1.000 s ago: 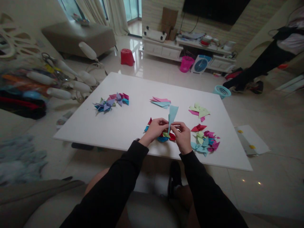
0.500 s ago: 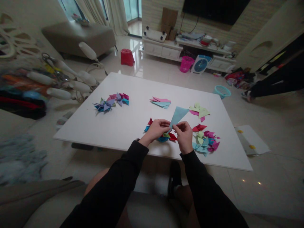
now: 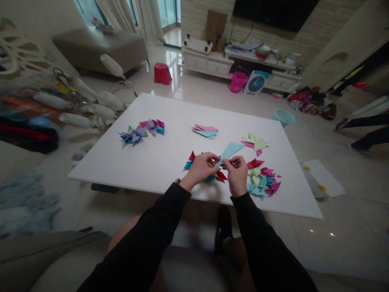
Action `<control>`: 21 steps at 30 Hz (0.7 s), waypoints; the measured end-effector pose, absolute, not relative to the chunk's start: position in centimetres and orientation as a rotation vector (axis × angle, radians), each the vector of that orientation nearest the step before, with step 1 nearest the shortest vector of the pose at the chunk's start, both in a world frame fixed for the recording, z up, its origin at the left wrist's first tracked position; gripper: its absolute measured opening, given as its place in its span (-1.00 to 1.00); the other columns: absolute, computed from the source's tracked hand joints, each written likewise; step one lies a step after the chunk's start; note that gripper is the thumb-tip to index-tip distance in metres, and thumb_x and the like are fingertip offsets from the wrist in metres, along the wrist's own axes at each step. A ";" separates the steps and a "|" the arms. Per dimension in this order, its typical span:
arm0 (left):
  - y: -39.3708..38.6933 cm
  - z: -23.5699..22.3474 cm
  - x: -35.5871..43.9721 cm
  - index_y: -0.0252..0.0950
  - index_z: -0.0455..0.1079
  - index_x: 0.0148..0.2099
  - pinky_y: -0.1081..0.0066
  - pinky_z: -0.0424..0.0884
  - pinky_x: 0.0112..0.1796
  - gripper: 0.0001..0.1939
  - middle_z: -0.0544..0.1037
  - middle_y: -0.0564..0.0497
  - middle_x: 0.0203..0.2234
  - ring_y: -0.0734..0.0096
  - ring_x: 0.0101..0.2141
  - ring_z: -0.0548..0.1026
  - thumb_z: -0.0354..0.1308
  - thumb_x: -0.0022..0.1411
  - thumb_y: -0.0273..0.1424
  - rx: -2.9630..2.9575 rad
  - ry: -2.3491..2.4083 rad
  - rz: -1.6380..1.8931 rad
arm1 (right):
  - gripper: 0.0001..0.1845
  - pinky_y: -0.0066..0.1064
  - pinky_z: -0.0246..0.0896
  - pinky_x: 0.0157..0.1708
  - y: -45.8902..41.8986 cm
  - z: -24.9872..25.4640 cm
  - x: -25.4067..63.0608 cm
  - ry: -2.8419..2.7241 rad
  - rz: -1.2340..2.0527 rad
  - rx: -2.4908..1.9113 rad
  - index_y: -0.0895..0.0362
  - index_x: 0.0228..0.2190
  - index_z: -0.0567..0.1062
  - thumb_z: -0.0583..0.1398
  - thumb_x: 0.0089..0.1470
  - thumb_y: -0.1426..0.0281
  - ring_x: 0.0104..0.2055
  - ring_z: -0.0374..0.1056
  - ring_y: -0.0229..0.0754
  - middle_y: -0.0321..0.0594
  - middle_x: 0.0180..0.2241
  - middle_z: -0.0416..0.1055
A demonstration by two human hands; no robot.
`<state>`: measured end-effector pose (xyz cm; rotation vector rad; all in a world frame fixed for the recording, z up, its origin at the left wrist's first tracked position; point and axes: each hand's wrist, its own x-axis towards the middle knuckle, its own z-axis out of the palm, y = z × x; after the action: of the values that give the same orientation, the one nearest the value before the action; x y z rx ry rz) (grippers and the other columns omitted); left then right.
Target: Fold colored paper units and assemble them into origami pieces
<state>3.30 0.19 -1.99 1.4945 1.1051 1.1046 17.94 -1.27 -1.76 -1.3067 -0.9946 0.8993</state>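
Above the near side of the white table, a folded light-blue origami paper (image 3: pixel 231 150) is pinched between my two hands. My left hand (image 3: pixel 203 167) grips its narrow lower end, with the fingers closed. My right hand (image 3: pixel 237 173) is closed on the same narrow part from the right, and the wide end points up and right. Beneath my hands lie red, blue and green origami pieces (image 3: pixel 219 176), partly hidden by them. Just right of my right hand sits a cluster of folded pieces (image 3: pixel 263 181) in red, magenta, green and light blue.
The white table (image 3: pixel 170 162) also bears a colourful origami pile (image 3: pixel 133 135) at left, pink and light-blue folded strips (image 3: pixel 206 131) in the middle, and green and pink pieces (image 3: pixel 255 142) at right. Beyond its edge is a blue basket (image 3: pixel 284 117). A person's legs (image 3: pixel 369 127) show far right.
The light-blue paper has tilted lower, its wide end swinging right and down. My hands stay close together in nearly the same place. The person at far right has stepped further right.
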 end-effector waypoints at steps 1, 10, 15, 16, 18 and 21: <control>0.2 -2.0 3.3 -0.32 0.58 -0.20 0.46 0.49 -0.33 -0.78 0.62 -0.06 -0.29 0.43 -0.39 0.55 0.39 0.03 -0.46 1.498 1.107 1.098 | -0.65 -0.39 0.35 -0.41 -1.3 -1.8 17.9 -1.000 0.901 -1.301 0.07 -0.41 0.32 0.39 -0.08 0.27 -0.45 0.41 -0.25 -0.43 -0.48 0.35; 0.9 -1.7 2.9 -0.41 0.57 -0.24 0.30 0.57 -0.22 -0.76 0.66 -0.09 -0.43 0.33 -0.40 0.63 0.46 0.01 -0.46 0.860 1.014 1.152 | -0.50 -0.43 0.32 -0.41 -1.0 -1.8 18.2 -0.785 0.919 -1.293 0.04 -0.31 0.28 0.44 -0.19 0.24 -0.37 0.44 -0.27 -0.40 -0.33 0.40; 0.8 -1.8 1.9 -0.44 0.59 -0.23 0.40 0.56 -0.20 -0.68 0.66 -0.09 -0.45 0.38 -0.40 0.63 0.52 -0.07 -0.45 0.753 0.959 1.001 | -0.57 -0.45 0.25 -0.39 -0.8 -0.9 18.4 -0.648 1.185 -1.154 0.02 -0.31 0.29 0.37 -0.21 0.32 -0.37 0.42 -0.28 -0.44 -0.37 0.39; 0.8 -1.8 1.7 -0.44 0.59 -0.23 0.41 0.57 -0.20 -0.67 0.66 -0.10 -0.45 0.38 -0.39 0.63 0.52 -0.08 -0.45 0.754 0.963 0.979 | -0.61 -0.45 0.25 -0.37 -0.9 -0.6 18.4 -0.679 1.215 -1.115 0.03 -0.35 0.30 0.35 -0.23 0.36 -0.36 0.40 -0.28 -0.45 -0.39 0.38; 0.7 -1.7 1.4 -0.44 0.59 -0.23 0.38 0.58 -0.18 -0.65 0.67 -0.12 -0.43 0.35 -0.38 0.64 0.54 -0.10 -0.43 0.758 0.975 0.956 | -0.66 -0.46 0.24 -0.35 -1.1 0.0 18.5 -0.727 1.253 -1.047 0.03 -0.39 0.33 0.31 -0.28 0.44 -0.32 0.40 -0.26 -0.44 -0.41 0.39; 0.6 -1.8 1.1 -0.44 0.58 -0.23 0.35 0.59 -0.18 -0.62 0.68 -0.16 -0.40 0.30 -0.36 0.65 0.55 -0.11 -0.39 0.767 0.993 0.969 | -0.68 -0.45 0.25 -0.35 -1.3 0.4 18.6 -0.721 1.307 -0.978 0.03 -0.39 0.40 0.27 -0.32 0.46 -0.24 0.42 -0.22 -0.40 -0.35 0.44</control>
<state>1.09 0.62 -1.84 0.7675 0.9927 0.9686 18.65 -1.29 0.38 -0.9781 -0.7215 1.3066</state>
